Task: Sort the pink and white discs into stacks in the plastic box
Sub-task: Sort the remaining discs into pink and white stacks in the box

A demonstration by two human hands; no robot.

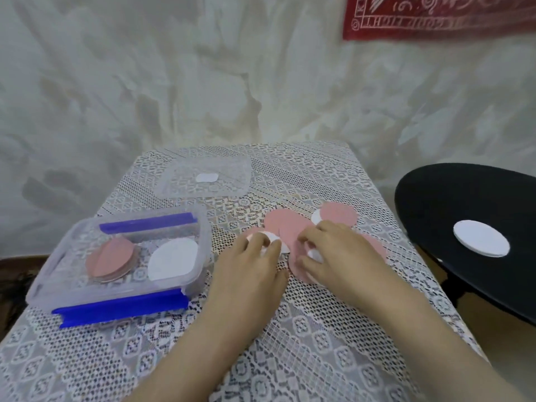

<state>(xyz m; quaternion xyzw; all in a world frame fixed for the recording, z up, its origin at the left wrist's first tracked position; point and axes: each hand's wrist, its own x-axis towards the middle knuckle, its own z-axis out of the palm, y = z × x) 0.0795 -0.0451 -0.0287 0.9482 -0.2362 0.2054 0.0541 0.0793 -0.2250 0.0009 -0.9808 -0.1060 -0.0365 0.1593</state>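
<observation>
Forearms stretch in from the near edge, right of the box (pixel 43 274), as I follow the sort from a distance. The left hand (pixel 255 252) lays bent fingers on a white disc (pixel 274 242) at the side of the pile (pixel 285 227) nearest the box. The right hand (pixel 339 253) curls over the pile farther right. I cannot tell whether either hand pinches a disc or only presses it.

Inside the box a pink stack (pixel 111 261) sits to the left and a white stack (pixel 172 261) to the right, just beside each other. The lid (pixel 232 181) lies beyond the box on the lace cloth (pixel 290 329).

The loose discs overlap, pink across white, so I judge that one lift could bring up both colours together and put the wrong one on a stack. The pink stack looks fanned, not square, and a careless drop could push it toward the white stack. A stray disc (pixel 481 238) lies well to the right of the box on a black top (pixel 435 204), off the cloth, where it could easily be missed.
</observation>
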